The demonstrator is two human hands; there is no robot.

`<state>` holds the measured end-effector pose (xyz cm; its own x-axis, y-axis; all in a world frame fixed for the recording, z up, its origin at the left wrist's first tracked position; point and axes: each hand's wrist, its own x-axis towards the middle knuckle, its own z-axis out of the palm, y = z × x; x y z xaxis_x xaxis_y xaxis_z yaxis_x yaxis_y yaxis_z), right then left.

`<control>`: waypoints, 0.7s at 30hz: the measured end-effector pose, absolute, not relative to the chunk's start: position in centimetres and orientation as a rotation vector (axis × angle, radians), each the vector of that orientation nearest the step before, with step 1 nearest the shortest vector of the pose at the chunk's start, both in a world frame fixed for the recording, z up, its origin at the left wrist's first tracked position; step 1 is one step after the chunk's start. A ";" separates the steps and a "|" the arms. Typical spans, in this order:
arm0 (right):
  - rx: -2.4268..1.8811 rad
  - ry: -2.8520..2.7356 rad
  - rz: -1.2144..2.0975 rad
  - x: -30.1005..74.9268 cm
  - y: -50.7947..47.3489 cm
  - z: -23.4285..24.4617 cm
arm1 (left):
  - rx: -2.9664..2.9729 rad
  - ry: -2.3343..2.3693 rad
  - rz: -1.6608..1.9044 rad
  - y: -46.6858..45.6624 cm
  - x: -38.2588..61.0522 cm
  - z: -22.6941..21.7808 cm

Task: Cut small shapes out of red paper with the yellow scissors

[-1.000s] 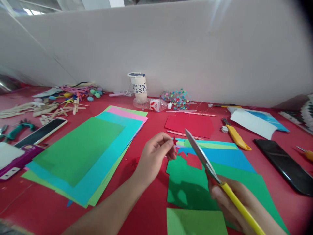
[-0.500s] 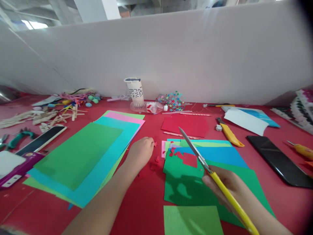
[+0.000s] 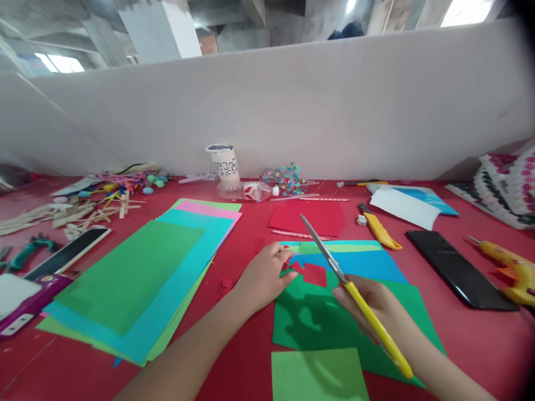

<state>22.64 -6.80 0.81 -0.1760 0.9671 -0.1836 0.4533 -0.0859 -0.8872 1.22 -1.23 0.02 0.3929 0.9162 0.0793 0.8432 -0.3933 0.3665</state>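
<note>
My left hand (image 3: 263, 275) reaches over the left edge of a stack of coloured sheets, thumb and fingers apart around small red paper scraps (image 3: 297, 267). Beside those scraps, a red paper square (image 3: 315, 275) lies on the blue and green sheets. In my right hand (image 3: 371, 301) is a pair of scissors (image 3: 378, 328) with yellow handles; its blades point up and away to the left, above the stack. Under that hand spreads a dark green sheet (image 3: 309, 328). More red scraps (image 3: 224, 286) lie on the red table, left of my left wrist.
Left is a stack of coloured sheets (image 3: 134, 273), with craft sticks (image 3: 112, 209) beyond. A plastic bottle (image 3: 251, 191) lies before a white cup (image 3: 224, 164) near the panel. At right are a yellow utility knife (image 3: 380, 229), a black phone (image 3: 460, 270) and a glue gun (image 3: 505, 259).
My left hand has moved right, from scraps on the table to those on the sheet stack, and its fingers have spread. The scissors stay in my right hand. The view has tilted up slightly.
</note>
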 end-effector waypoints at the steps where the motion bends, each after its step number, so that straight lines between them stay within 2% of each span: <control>1: -1.540 -1.657 1.218 22.5 -6.8 0.8 | 2.402 1.543 0.393 -1.2 1.5 -0.3; 6: -1.543 -1.724 1.090 22.2 -6.6 0.4 | 2.459 1.520 0.401 -1.0 2.1 -1.2; 13: -1.810 -1.840 0.694 23.1 -5.6 -0.1 | 2.464 1.473 0.416 -1.2 2.2 -0.7; 21: -1.910 -1.936 0.614 23.4 -4.7 -0.6 | 2.399 1.342 0.434 -1.1 4.5 -0.3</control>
<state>23.45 -4.65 -0.64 -0.0282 0.9983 -0.0518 0.8458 -0.0038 -0.5335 4.50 -1.08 -0.28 0.5027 0.8596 0.0913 0.7502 -0.4863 0.4480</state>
